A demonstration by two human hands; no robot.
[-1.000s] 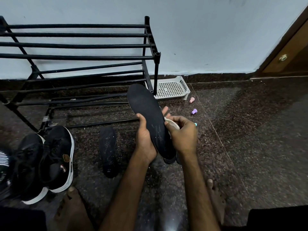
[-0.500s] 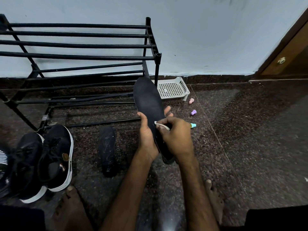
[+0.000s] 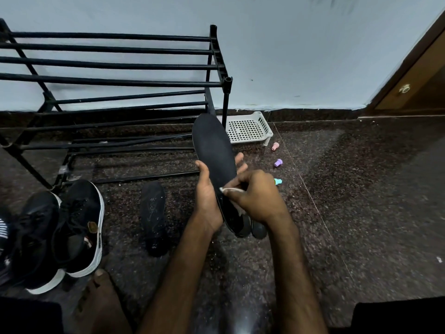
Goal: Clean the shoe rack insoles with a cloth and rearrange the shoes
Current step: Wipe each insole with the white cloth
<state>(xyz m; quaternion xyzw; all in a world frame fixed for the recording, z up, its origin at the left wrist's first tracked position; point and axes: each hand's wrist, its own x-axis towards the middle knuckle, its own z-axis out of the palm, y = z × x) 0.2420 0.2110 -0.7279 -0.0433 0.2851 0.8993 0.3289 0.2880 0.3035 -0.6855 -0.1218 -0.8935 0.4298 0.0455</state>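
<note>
The insole (image 3: pixel 214 150), gripped upright above the floor (image 3: pixel 361 194) by the left hand (image 3: pixel 207 197), has the right hand (image 3: pixel 256 200) pinching a white cloth (image 3: pixel 231 189) against its lower half, so cleaning looks midway: another insole (image 3: pixel 154 213) lies on the floor, and the shoes (image 3: pixel 79 225) wait beside the rack (image 3: pixel 108 80).

We see both forearms (image 3: pixel 173 273) bare from the btm edge up to mid-frame, w/ the left hand (image 3: pixel 207 196) & right hand (image 3: pixel 257 201) bare as well. Plain black fabric (image 3: pixel 29 317) covers the legs at the btm left & btm right corners, cut off by the frame edge, so we can't tell shorts vs trousers. At lower left, just beside that fabric, the left foot (image 3: pixel 98 300) is bare, w/ the big toe in view & the rest dim in shadow.
</note>
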